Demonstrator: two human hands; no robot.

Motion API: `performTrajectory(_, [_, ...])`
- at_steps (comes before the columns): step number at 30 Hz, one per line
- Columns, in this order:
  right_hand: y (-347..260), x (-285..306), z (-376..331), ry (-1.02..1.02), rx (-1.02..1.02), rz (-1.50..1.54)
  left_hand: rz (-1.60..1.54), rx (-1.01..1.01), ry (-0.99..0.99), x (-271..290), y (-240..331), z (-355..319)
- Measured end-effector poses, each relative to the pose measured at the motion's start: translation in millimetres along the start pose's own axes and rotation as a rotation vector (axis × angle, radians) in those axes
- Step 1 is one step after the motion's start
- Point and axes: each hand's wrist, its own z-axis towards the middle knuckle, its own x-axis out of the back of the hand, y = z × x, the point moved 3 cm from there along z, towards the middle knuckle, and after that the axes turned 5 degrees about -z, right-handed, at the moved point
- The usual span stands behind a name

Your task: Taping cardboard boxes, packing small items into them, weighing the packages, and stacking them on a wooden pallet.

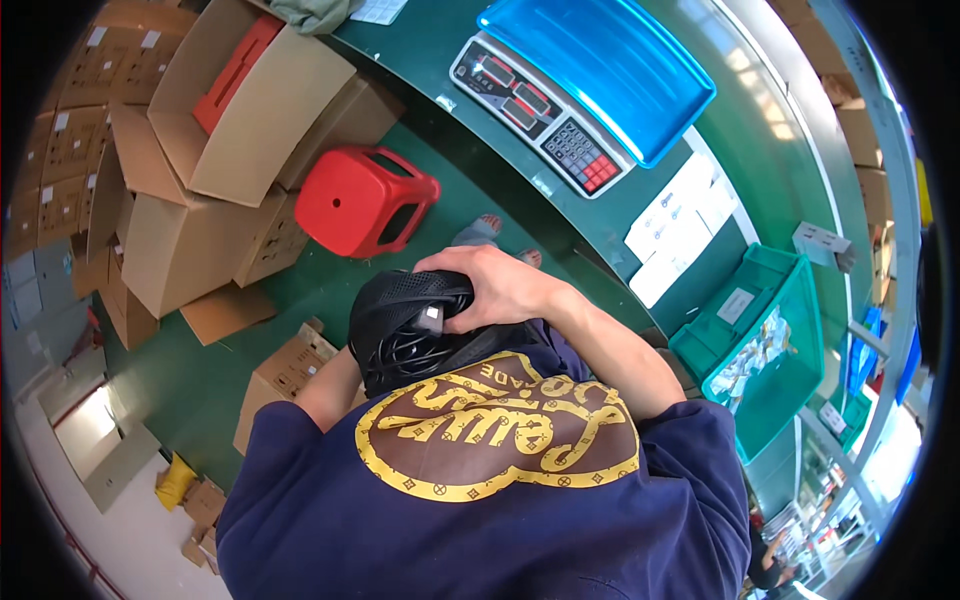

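A black mesh bag (385,300) is held close in front of my chest. Coiled black cable (405,352) shows in its opening, along with a small pale grey piece (431,318) that looks like a plug or tag. My right hand (490,283) grips the bag's upper right rim, fingers over the far edge and thumb near the grey piece. On the other side, my left forearm (332,388) reaches behind the bag. The bag covers my left hand, so its fingers do not show.
A red stool (350,200) stands on the green floor beyond the bag. Open cardboard boxes (270,110) pile up at left. On the green table are a scale (545,115) with a blue tray (610,60) and white printed sheets (680,230). A green bin (700,345) sits at right.
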Motion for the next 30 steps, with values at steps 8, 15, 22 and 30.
performTrajectory(8, [22.3, 11.3, -14.5, -0.107, -0.169, -0.002, 0.682, -0.021, 0.094, 75.0, -56.7, 25.3])
performTrajectory(15, [112.7, 4.3, -60.0, 0.060, -0.395, 0.151, 0.917, 0.224, 0.484, 25.2, 54.7, 84.6])
performTrajectory(22, [222.8, -46.9, -182.6, 0.009, -0.701, 0.248, 1.081, 0.876, 0.202, -22.4, 26.0, 171.5])
performTrajectory(30, [199.0, -79.9, -160.3, 0.295, -0.552, 0.300, 0.997, 0.922, 0.278, -81.9, 9.8, 159.3])
